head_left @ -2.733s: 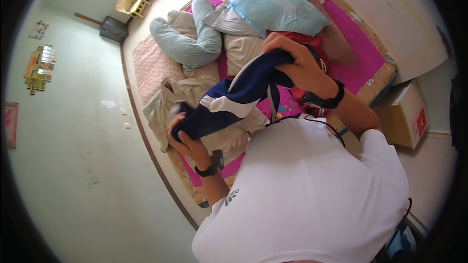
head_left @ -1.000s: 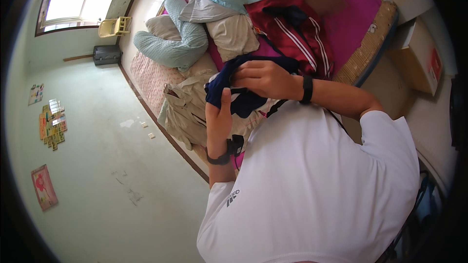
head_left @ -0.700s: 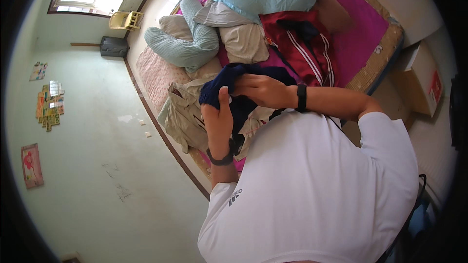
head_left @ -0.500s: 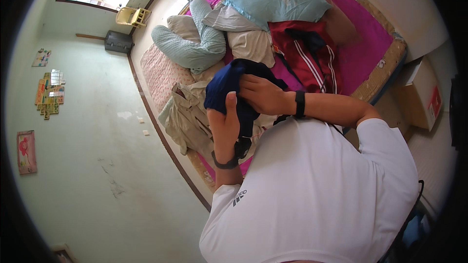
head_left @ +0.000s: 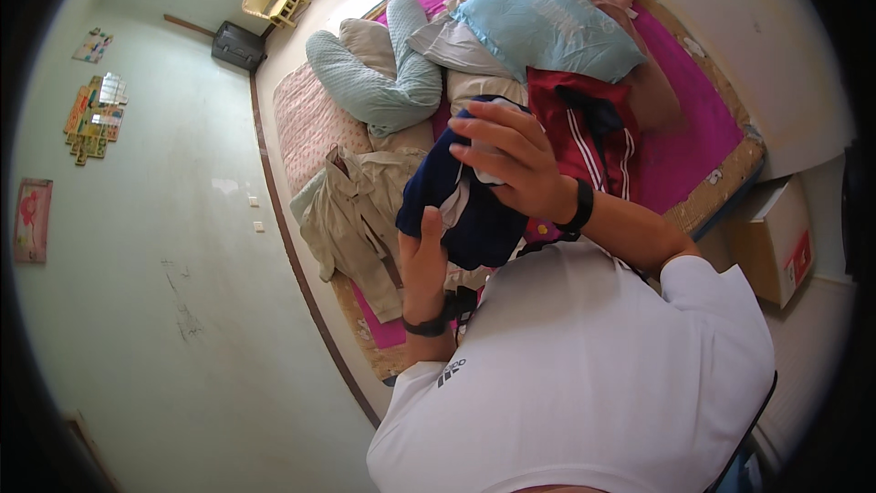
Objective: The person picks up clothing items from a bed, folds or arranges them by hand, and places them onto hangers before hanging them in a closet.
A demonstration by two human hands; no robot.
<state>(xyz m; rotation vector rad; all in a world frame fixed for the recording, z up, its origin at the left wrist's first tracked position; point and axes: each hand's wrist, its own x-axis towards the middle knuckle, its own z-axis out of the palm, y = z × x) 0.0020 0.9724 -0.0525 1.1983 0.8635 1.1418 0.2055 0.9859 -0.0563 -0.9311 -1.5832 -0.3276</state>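
A navy blue garment [head_left: 484, 233] with white parts is bunched up in front of me, above the bed. My left hand [head_left: 422, 260] grips its near left edge, thumb upright; the other fingers are hidden behind the cloth. Over the garment's upper right side is my right hand [head_left: 516, 164], its fingers spread and slightly curved against a white part of the cloth. Its thumb is out of sight. Just left of the garment lies a beige shirt [head_left: 360, 205]. Beyond my right hand rests a red garment with white stripes [head_left: 579, 132].
The bed has a magenta sheet [head_left: 707, 128]. On it lie a light blue pillow [head_left: 547, 23], a pale green curved pillow [head_left: 374, 96] and a pink patterned quilt [head_left: 310, 123]. A wall [head_left: 201, 246] runs along the left. A box [head_left: 776, 242] stands at the right.
My right hand has lifted off the dark cloth and its fingers have spread. The navy garment has shifted and now shows white parts. The view has moved a little.
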